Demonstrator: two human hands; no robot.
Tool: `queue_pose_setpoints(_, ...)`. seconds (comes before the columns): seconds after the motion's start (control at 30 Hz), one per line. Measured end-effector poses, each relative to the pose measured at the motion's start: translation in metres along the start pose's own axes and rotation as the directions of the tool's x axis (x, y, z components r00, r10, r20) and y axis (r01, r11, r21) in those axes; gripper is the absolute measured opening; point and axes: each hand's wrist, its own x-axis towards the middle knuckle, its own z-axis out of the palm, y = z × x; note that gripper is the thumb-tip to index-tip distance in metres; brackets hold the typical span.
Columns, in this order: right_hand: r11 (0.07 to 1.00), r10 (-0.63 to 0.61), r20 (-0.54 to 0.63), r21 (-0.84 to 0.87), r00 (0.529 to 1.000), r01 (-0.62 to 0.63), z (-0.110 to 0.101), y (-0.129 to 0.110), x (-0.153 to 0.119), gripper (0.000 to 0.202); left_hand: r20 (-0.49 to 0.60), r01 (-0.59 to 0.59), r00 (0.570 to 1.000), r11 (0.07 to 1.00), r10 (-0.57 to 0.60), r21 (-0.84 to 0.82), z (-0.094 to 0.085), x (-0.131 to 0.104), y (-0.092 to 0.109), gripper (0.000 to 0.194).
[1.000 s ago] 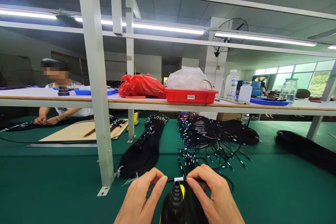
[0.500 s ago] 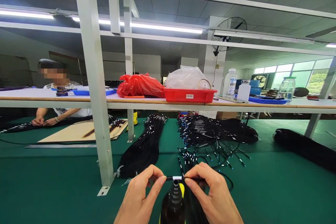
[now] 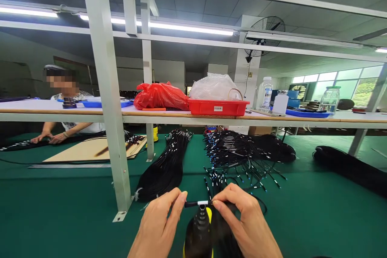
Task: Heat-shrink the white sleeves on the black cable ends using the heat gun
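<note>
A thin black cable (image 3: 191,204) with a white sleeve (image 3: 202,202) is stretched level between my two hands. My left hand (image 3: 160,217) pinches its left end between thumb and forefinger. On the other side of the sleeve, my right hand (image 3: 242,215) pinches the cable the same way. Just under the white sleeve is the upward-pointing nozzle of a black and yellow heat gun (image 3: 201,225); whether they touch I cannot tell. Behind my right hand, a bunch of black cables (image 3: 219,179) runs down past the heat gun, partly hidden by that hand.
Bundles of black cables (image 3: 165,169) lie on the green table (image 3: 75,217), left and right. A white post (image 3: 104,68) stands at left. The shelf above (image 3: 169,117) bears a red tray (image 3: 217,107) and a red bag (image 3: 161,96). A co-worker (image 3: 81,129) handles cables at far left.
My left fingers have shifted slightly left along the cable, baring more of its black end. My right hand keeps its pinch. The co-worker's hands have moved a little left.
</note>
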Motion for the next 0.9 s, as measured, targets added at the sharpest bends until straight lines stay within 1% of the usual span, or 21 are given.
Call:
queue_pose_setpoints(0.1, 1.0, -0.004, -0.013, 0.006, 1.0, 0.004, -0.0002, -0.0008, 0.0006, 0.023, 0.033, 0.033, 0.999, 0.999, -0.033, 0.005, 0.0021, 0.0012, -0.0016, 0.048)
queue_pose_setpoints(0.17, 1.0, -0.003, -0.021, 0.015, 1.0, 0.003, -0.0002, -0.0008, 0.0007, 0.023, 0.068, 0.052, 0.996, 0.999, -0.051, -0.013, 0.0019, 0.0018, -0.0009, 0.049)
queue_pose_setpoints(0.23, 1.0, -0.001, -0.028, 0.024, 1.0, 0.002, -0.0001, -0.001, 0.0009, 0.021, 0.078, 0.065, 0.995, 0.997, -0.062, -0.044, 0.0005, 0.0019, 0.0009, 0.047)
queue_pose_setpoints(0.33, 0.999, 0.015, -0.038, 0.035, 0.999, -0.014, 0.0002, -0.0019, 0.0017, 0.017, 0.069, 0.069, 0.996, 0.993, -0.063, -0.096, -0.0022, 0.0014, 0.0035, 0.041)
queue_pose_setpoints(0.43, 0.998, 0.04, -0.042, 0.047, 0.998, -0.038, 0.0005, -0.0031, 0.0025, 0.016, 0.041, 0.046, 0.998, 0.99, -0.041, -0.133, -0.0035, 0.0012, 0.0035, 0.033)
queue_pose_setpoints(0.5, 0.998, 0.04, -0.041, 0.058, 0.998, -0.037, 0.0002, -0.0038, 0.0024, 0.015, 0.016, 0.026, 1.0, 0.988, -0.024, -0.15, -0.0033, 0.0013, 0.0026, 0.031)
queue_pose_setpoints(0.57, 0.997, 0.031, -0.034, 0.07, 0.999, -0.028, -0.0007, -0.0041, 0.0018, 0.016, 0.013, 0.016, 1.0, 0.991, -0.014, -0.136, -0.0027, 0.0014, 0.0018, 0.035)
queue_pose_setpoints(0.73, 0.998, 0.022, 0.0, 0.056, 1.0, -0.022, -0.0028, -0.002, 0.0001, 0.017, 0.012, 0.003, 1.0, 1.0, -0.003, -0.014, -0.0009, -0.0004, 0.0013, 0.05)
queue_pose_setpoints(0.8, 0.999, 0.02, 0.024, 0.028, 1.0, -0.021, -0.0024, -0.0001, -0.0007, 0.018, 0.004, -0.002, 1.0, 1.0, 0.002, -0.001, -0.0003, -0.0016, 0.0015, 0.052)
queue_pose_setpoints(0.9, 0.999, 0.01, 0.06, -0.034, 0.998, -0.008, -0.0005, 0.0025, -0.0018, 0.026, -0.005, -0.02, 1.0, 1.0, 0.02, -0.009, 0.0001, -0.0025, 0.0022, 0.05)
